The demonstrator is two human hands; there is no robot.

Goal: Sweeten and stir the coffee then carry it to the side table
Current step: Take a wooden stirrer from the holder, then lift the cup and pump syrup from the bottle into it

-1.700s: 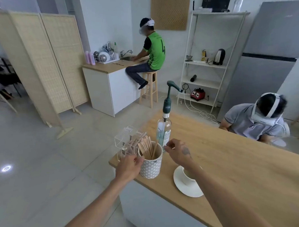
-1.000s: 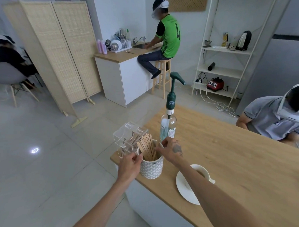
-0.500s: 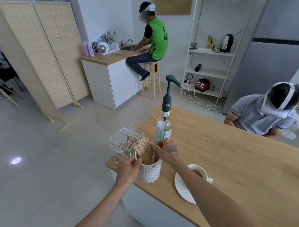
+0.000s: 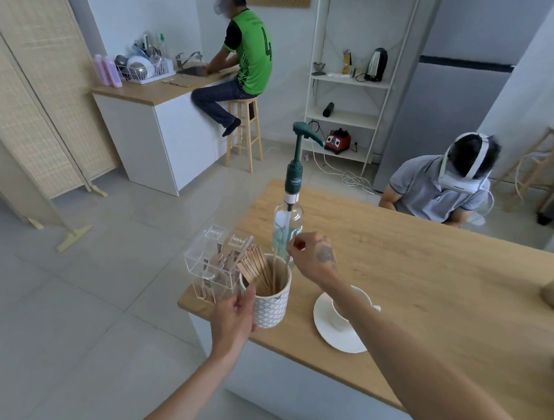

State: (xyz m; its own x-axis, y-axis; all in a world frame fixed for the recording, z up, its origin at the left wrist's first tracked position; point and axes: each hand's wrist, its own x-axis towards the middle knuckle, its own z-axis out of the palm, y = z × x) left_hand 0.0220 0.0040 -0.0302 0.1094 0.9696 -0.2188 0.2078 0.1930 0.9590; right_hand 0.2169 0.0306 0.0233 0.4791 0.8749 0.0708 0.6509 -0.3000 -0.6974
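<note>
Right hand (image 4: 316, 259) pinches a light, thin stir stick (image 4: 275, 270) by its top; left hand (image 4: 236, 316) grips the patterned holder cup (image 4: 272, 307), steadying it.

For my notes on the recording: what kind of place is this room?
Probably a shared kitchen or pantry: a counter with a sink and dish rack, a fridge, and a shelf holding a kettle.

A clear acrylic box (image 4: 213, 260) sits at the wooden counter's (image 4: 430, 266) corner. Farther off stand a woven folding screen (image 4: 36, 103), a white shelf unit (image 4: 343, 80) and a black kettle (image 4: 376, 64).
</note>
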